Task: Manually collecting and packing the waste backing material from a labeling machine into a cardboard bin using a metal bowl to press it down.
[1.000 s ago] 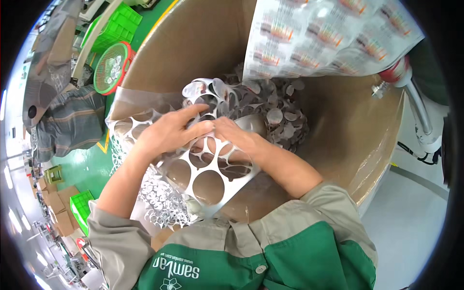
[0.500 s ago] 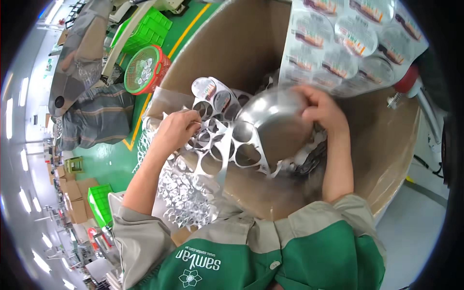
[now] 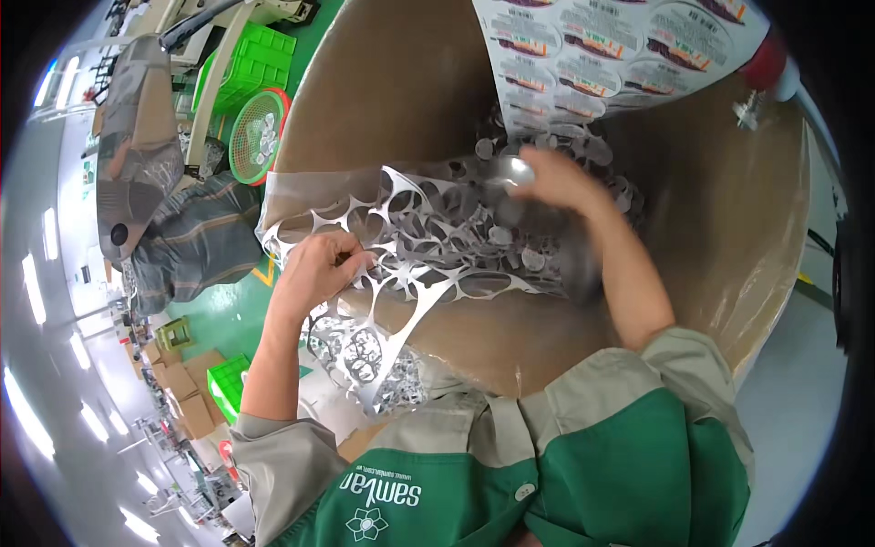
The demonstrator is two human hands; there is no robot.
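Observation:
My left hand (image 3: 319,264) pinches the edge of a silvery sheet full of round cut-out holes (image 3: 415,314). This sheet stretches across the near left of a large brown-walled bin (image 3: 401,91). My right hand (image 3: 561,182) is over the bin and smeared by motion, its fingers closed on the rim of a shiny metal bowl (image 3: 513,173). The bowl is tipped and too blurred to show its full outline. Small round discs (image 3: 597,150) lie in the bin beyond the right hand. Others show beneath the holed sheet.
A printed lid sheet (image 3: 602,55) hangs into the bin from the far right, near a red-ended metal rod (image 3: 766,64). More holed scrap (image 3: 387,365) is heaped outside at the near left. A red-rimmed green basket (image 3: 258,137) and a green crate (image 3: 251,64) stand left.
The bowl has swung and tilted within my right hand, showing less of its side. The holed sheet is spread wider across the bin. My left hand has moved slightly down and left.

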